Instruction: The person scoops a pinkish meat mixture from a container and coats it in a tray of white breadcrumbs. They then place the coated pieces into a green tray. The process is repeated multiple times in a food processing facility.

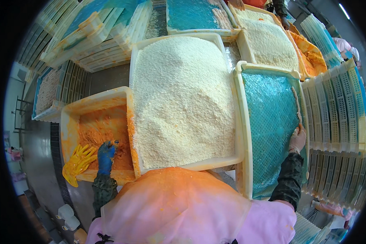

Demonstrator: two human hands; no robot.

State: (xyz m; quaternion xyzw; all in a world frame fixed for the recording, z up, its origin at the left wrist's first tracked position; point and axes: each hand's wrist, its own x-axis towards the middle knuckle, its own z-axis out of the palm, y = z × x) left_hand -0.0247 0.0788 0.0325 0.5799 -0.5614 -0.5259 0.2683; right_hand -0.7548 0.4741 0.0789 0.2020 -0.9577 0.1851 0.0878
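Observation:
My left hand, in a blue glove smeared with orange, is inside a white plastic bin at the left. Its fingers are curled over wet orange batter-like mix; whether they grip a piece is unclear. My right hand, in a pale thin glove, is at the right side of a tray lined with a teal mesh sheet. Its fingertips close on the near end of a thin crumb-coated strip lying along the tray's edge. Between the hands stands a large white tub heaped with pale breadcrumbs.
A yellow rubber glove hangs over the bin's near left corner. Stacked plastic trays rise at the right, more at the far left. Beyond the tub sit another teal-lined tray and a second crumb tub, with another person's hands beside it.

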